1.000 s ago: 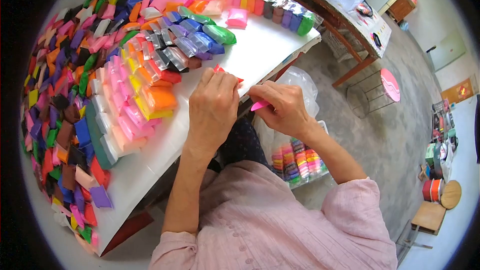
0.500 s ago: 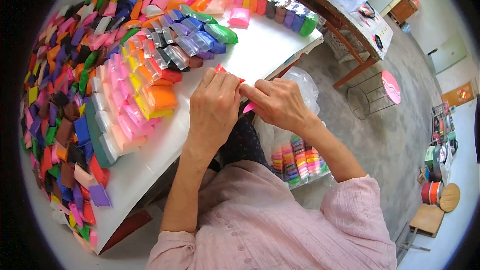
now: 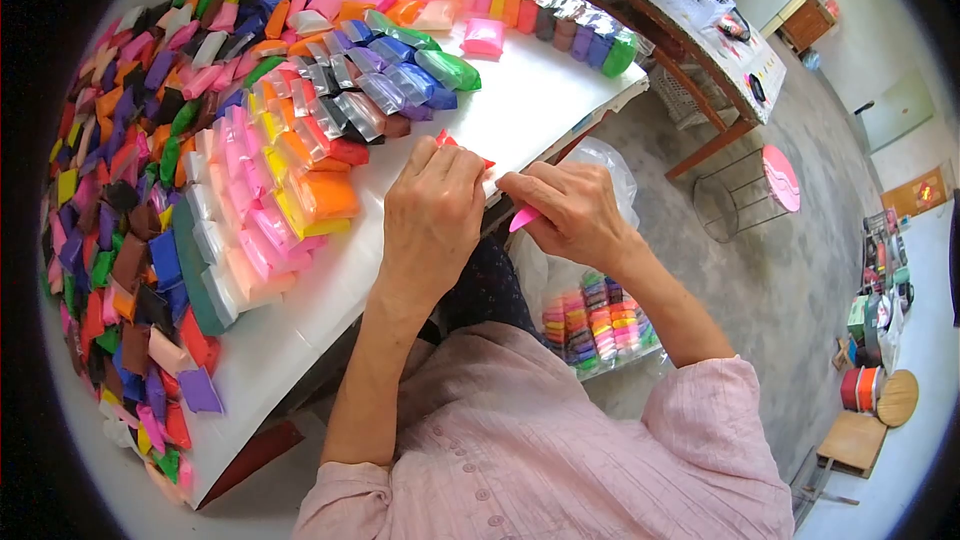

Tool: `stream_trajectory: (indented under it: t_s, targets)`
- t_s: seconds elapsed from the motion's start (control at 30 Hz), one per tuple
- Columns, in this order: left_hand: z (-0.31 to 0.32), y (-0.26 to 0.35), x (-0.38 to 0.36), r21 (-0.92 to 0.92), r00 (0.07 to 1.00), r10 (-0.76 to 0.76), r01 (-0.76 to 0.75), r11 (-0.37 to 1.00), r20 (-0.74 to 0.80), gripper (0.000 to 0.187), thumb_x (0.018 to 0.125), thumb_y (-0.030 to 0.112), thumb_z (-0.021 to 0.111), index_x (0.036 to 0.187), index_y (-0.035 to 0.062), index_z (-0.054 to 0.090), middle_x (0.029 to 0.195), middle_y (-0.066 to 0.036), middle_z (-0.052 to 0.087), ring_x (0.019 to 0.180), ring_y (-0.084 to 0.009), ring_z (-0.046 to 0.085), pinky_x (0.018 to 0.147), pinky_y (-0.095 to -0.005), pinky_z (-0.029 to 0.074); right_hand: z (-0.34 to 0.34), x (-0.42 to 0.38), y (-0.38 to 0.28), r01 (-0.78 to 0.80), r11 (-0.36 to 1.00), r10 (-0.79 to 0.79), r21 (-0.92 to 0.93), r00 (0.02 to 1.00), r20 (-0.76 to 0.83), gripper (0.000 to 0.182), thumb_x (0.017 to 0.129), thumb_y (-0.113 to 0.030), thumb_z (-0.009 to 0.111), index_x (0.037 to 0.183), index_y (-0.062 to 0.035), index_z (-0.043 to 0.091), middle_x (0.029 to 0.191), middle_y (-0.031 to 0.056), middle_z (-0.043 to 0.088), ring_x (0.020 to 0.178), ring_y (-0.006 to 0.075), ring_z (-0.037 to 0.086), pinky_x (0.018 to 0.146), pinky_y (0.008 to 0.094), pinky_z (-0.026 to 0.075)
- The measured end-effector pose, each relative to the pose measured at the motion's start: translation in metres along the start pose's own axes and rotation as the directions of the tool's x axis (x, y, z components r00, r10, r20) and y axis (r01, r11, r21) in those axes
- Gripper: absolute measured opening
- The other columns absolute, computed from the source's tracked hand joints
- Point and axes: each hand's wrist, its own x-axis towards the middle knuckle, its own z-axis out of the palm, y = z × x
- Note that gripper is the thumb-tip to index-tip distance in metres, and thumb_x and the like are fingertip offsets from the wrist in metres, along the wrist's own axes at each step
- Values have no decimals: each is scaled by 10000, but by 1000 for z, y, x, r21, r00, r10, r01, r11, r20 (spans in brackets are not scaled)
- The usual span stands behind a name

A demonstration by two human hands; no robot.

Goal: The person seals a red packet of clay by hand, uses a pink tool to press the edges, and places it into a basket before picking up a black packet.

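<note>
My left hand (image 3: 432, 215) is closed at the near edge of the white table (image 3: 545, 90), its fingers wrapped on a red packet (image 3: 462, 147) that pokes out beyond the knuckles. Just to its right, my right hand (image 3: 568, 205) is curled shut around a small pink tool (image 3: 523, 218), whose flat end sticks out below the fingers. To the left of my hands lie rows of coloured packets: orange (image 3: 328, 194), pink, yellow and clear-topped ones. A single pink packet (image 3: 483, 37) lies farther back.
A large heap of coloured packets (image 3: 130, 260) covers the table's left side. A foil-topped packet row (image 3: 540, 15) stands at the back. Below my right arm is a container of packets (image 3: 600, 325). A pink-topped stool (image 3: 780, 178) and wooden table (image 3: 700, 50) stand right.
My right hand has moved slightly right, away from my left hand, with the pink tool. A gap now shows between the hands. My left hand has hardly moved.
</note>
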Motion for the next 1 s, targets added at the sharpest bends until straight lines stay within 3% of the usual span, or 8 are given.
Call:
stream_trajectory:
  t_s: [0.2,0.4,0.5,0.6,1.0]
  targets:
    - [0,0,0,-23,1000,4,-4,1000,-19,82,812,1,639,863,22,579,834,-119,599,825,-310,553,710,-415,464,4,8,-3,6,999,-6,35,1000,-15,352,701,-83,709,1050,-73,667,707,52,605,546,219,576,499,338,445]
    - [1,0,-1,-27,1000,-6,6,1000,-21,89,813,-8,643,870,25,584,837,-116,607,816,-310,558,694,-415,460,12,3,-16,-194,945,215,264,975,-51,367,692,41,675,1049,-41,667,799,112,677,636,260,651,565,326,508]
    - [0,0,0,-10,1000,1,-1,1000,-18,70,815,11,634,843,21,570,830,-117,588,839,-308,553,721,-415,474,17,-4,-11,-220,906,259,362,964,-63,280,725,-28,668,1004,-57,662,818,110,679,662,290,658,571,361,518]
    - [0,0,0,-13,1000,0,0,1000,-13,59,818,18,624,838,19,570,830,-119,581,853,-307,552,734,-416,480,12,-8,-22,-273,879,307,391,951,-26,263,714,-6,657,974,-44,672,811,123,680,670,289,664,572,347,517]
    - [-1,-1,1,-29,1000,7,-8,1000,-29,88,810,-6,640,864,19,575,856,-118,615,819,-319,557,710,-416,461,26,-4,-22,-278,906,336,321,932,-140,324,735,-9,653,1056,-44,668,848,142,689,716,303,682,598,367,529]
